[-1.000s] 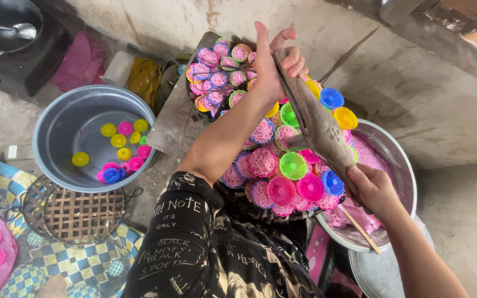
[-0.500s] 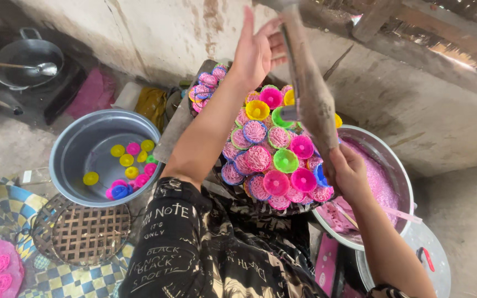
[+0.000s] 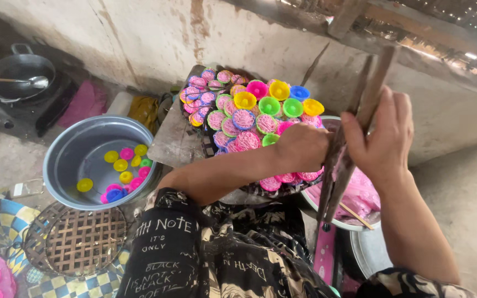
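Bare concrete wall [image 3: 139, 38] behind, both hands, right hand [image 3: 379, 138], left hand [image 3: 302, 148], clamped on wooden press [image 3: 349, 138] beside crowded tray [image 3: 249, 110]

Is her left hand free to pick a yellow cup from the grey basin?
Probably not right away: the left hand grips the wooden tool with the right hand, though the grey basin lies open.

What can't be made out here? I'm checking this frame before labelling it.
Head view:
- Left hand: fingers hidden behind its own back; whether it touches the stick cannot be told.
- Wooden stick: top blurred, lower end hidden behind the pink bowl.
- Right hand: its grip covers the stick's middle.
- Tray: near edge hidden by the left forearm.
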The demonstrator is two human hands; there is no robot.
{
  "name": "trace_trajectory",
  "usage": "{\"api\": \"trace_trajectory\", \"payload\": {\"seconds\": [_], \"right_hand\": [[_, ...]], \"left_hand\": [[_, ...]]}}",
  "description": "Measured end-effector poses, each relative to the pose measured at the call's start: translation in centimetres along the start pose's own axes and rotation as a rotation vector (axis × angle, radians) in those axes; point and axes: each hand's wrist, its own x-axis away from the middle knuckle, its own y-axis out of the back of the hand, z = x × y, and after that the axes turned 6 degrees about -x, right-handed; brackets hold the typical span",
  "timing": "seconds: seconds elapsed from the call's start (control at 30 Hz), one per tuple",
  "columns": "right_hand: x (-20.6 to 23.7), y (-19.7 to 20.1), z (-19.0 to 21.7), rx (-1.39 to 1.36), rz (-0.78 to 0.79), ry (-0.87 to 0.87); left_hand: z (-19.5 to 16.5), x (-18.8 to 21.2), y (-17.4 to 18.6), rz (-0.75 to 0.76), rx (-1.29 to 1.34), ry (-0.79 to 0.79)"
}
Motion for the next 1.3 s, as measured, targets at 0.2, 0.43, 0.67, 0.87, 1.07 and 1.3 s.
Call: {"api": "trace_trajectory", "payload": {"seconds": [0.2, 0.43, 0.67, 0.87, 1.07, 1.3], "right_hand": [[5.4, 1.9, 2.8, -0.09, 0.293, 0.28], [-5.4, 5.9, 17.5, -0.708, 0.452, 0.34], [-2.0, -18.5, 26.7, -0.869, 1.419, 0.394], [-1.8, -17.9, 28.5, -1.012, 1.444, 0.54], [-0.2, -17.1, 26.1, -1.037, 1.385, 0.476], [0.3, -16.3, 23.5, -1.093, 1.238, 0.427]], "left_hand": [[-2.3, 2.3, -0.1, 0.184, 0.359, -0.495], [-5.4, 5.1, 0.9, 0.411, 0.14, -0.125], [0.8, 5.6, -4.4, 0.054, 0.058, -0.179], [8.6, 10.5, -3.1, -0.091, 0.169, 0.023], [9.4, 11.6, -6.1, -0.232, 0.461, -0.039], [9.2, 11.1, -5.3, -0.324, 0.595, -0.164]]}}
